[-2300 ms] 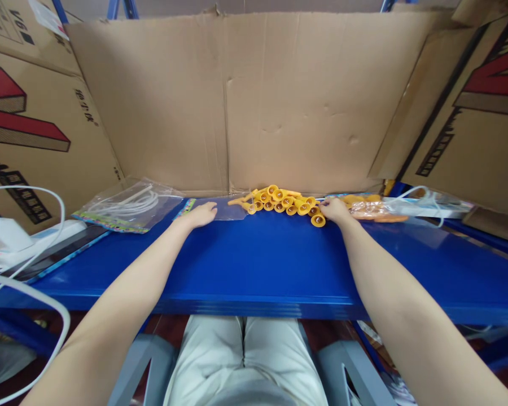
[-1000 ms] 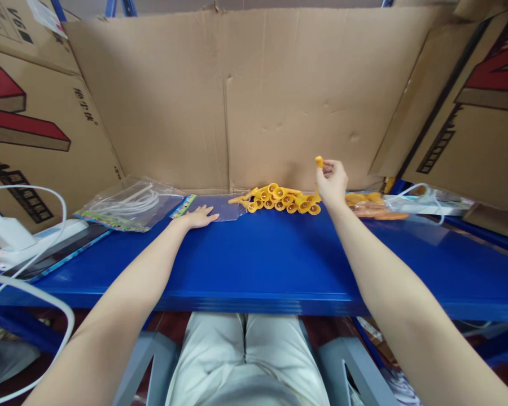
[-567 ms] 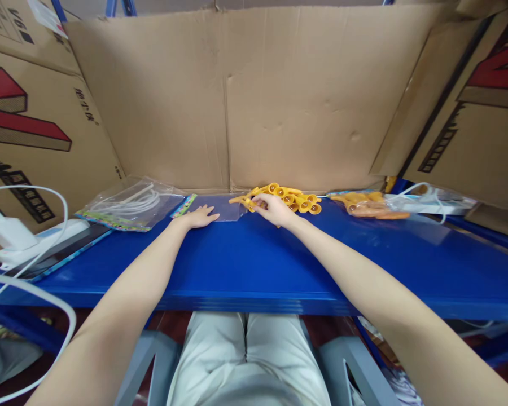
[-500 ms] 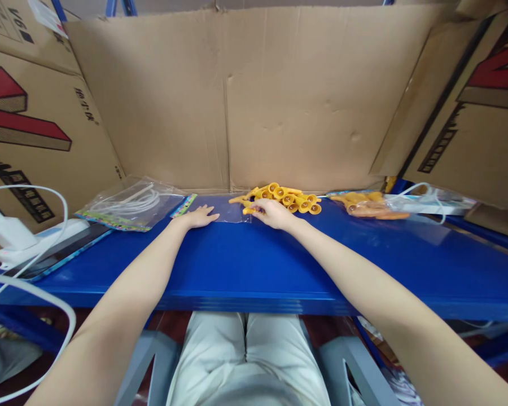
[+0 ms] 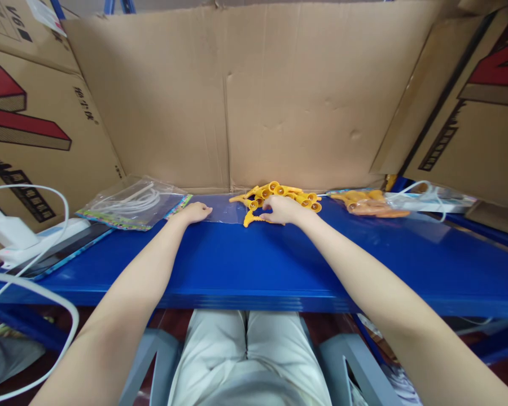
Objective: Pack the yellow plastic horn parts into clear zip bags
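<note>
My left hand [image 5: 196,212] is closed, its fingers curled on the left part of a clear plastic bag [image 5: 224,210] with a colourful header strip. The bag lies flat on the blue shelf. My right hand [image 5: 283,210] bends its fingers and thumb over a yellow trumpet-shaped plastic piece [image 5: 250,219], which lies at the front of the pile with part of it under the hand. Behind the hand, a pile of similar yellow pieces [image 5: 273,186], with round flared ends, is partly hidden by my fingers.
A clear bag with a coiled white cable [image 5: 141,201] lies to the left, near a white charger [image 5: 9,232] on a power strip. To the right is a bag of orange-yellow pieces [image 5: 366,204]. Cardboard [image 5: 305,101] walls the back of the blue shelf [image 5: 254,270].
My left hand has gone from spread flat to curled on the bag. My right hand has shifted slightly right, and a yellow piece now shows in front of the pile beneath it.
</note>
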A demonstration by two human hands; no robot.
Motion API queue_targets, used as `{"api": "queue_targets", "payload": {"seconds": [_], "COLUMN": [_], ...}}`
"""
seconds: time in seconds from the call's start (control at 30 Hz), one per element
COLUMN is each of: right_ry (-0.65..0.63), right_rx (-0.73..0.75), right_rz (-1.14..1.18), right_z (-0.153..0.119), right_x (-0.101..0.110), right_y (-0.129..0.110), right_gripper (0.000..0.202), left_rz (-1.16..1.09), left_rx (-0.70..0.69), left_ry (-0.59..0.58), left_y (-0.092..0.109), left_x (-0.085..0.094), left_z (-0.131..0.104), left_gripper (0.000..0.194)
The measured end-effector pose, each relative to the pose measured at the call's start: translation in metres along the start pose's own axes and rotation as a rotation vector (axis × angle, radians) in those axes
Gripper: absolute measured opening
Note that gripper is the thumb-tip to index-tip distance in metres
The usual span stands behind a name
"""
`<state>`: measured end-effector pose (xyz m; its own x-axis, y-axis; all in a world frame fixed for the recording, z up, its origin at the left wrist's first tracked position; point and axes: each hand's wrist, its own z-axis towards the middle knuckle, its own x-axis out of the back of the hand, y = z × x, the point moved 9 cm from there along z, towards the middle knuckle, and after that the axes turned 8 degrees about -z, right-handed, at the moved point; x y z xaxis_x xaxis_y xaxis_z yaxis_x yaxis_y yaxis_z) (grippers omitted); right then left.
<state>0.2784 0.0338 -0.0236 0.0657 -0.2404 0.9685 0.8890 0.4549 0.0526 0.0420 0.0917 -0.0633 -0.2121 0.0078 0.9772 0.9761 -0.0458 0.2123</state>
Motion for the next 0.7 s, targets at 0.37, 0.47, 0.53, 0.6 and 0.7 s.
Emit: {"api": "queue_targets", "payload": {"seconds": [0.37,0.47,0.53,0.6,0.7], "right_ry": [-0.390,-0.219,-0.087,-0.007,0.066], "right_rx": [-0.168,-0.121,-0.104,-0.095,-0.063], "right_rz": [0.082,0.063,0.048,0.050,0.059], "right_z": [-0.011,-0.005,-0.001,0.000,0.001], "right_x": [-0.022,-0.012,-0.004,0.001,0.005], "right_y": [0.035,0.027,0.023,0.021,0.017], "right_gripper": [0.014,0.014,0.016,0.017,0.019], "left_rz": [0.003,-0.002,-0.017,-0.033,-0.045], "left_rx": [0.103,0.114,0.117,0.125,0.140], "left_ry": [0.049,0.057,0.065,0.076,0.089], "left_y": [-0.006,-0.010,-0.012,-0.014,-0.017], "left_x": [0.008,0.008,0.009,0.010,0.011], "left_z": [-0.005,-0.002,0.000,0.001,0.002], "left_gripper": [0.046,0.046,0.046,0.045,0.045]}}
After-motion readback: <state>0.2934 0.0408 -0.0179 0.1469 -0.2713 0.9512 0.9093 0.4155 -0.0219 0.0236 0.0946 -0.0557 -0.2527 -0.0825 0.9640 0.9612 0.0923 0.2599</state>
